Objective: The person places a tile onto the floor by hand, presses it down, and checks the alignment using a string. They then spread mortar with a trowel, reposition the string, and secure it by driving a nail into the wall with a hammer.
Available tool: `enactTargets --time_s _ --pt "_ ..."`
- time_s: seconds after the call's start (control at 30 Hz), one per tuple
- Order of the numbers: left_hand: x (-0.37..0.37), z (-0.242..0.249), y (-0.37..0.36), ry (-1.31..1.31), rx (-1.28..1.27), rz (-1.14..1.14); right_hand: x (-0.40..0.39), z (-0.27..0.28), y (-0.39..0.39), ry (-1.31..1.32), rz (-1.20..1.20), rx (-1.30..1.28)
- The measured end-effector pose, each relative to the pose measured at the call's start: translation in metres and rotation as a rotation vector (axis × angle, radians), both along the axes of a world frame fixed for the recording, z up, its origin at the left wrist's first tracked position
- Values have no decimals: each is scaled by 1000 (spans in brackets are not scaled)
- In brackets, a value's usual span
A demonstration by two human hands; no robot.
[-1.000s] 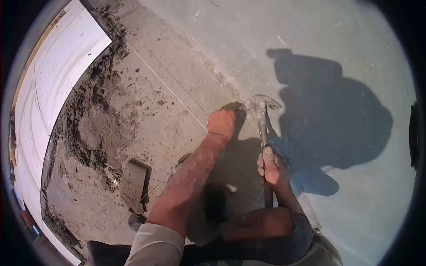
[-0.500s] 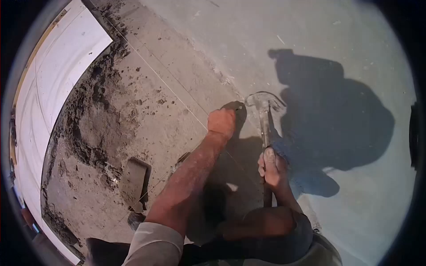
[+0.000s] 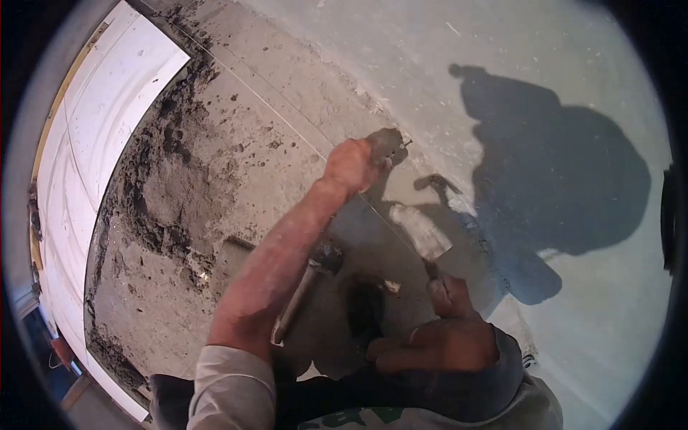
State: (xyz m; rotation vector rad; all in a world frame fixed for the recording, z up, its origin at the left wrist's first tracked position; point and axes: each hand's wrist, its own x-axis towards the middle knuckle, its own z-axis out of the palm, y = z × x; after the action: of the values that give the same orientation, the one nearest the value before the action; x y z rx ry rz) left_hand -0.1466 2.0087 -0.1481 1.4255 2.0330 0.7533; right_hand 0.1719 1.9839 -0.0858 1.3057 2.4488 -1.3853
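I see the hammer (image 3: 423,233) raised over the concrete floor (image 3: 573,322), head blurred, its handle clenched in the right hand (image 3: 448,295). The left hand (image 3: 352,165), pinched shut on something too small to identify, rests against the floor by a taut string line (image 3: 287,122). Another tool (image 3: 304,290) lies beneath the forearm.

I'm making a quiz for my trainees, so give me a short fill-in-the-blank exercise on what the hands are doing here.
1. The right hand grips a ____ by its handle.
2. The left hand is pressed down on the ____ floor.
3. A thin taut ____ runs across the floor to the left hand.
4. The white panels lie on the ____ side of the view.

Missing words: hammer; concrete; string; left
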Motion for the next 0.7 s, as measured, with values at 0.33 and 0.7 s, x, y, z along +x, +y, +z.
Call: enactTargets --time_s 0.33,0.7 --pt "-39 23 -95 -154 -46 502 -84 147 -17 -276 1113 -142" --pt "16 -25 -96 -285 -113 334 -76 137 -39 -65 876 128"
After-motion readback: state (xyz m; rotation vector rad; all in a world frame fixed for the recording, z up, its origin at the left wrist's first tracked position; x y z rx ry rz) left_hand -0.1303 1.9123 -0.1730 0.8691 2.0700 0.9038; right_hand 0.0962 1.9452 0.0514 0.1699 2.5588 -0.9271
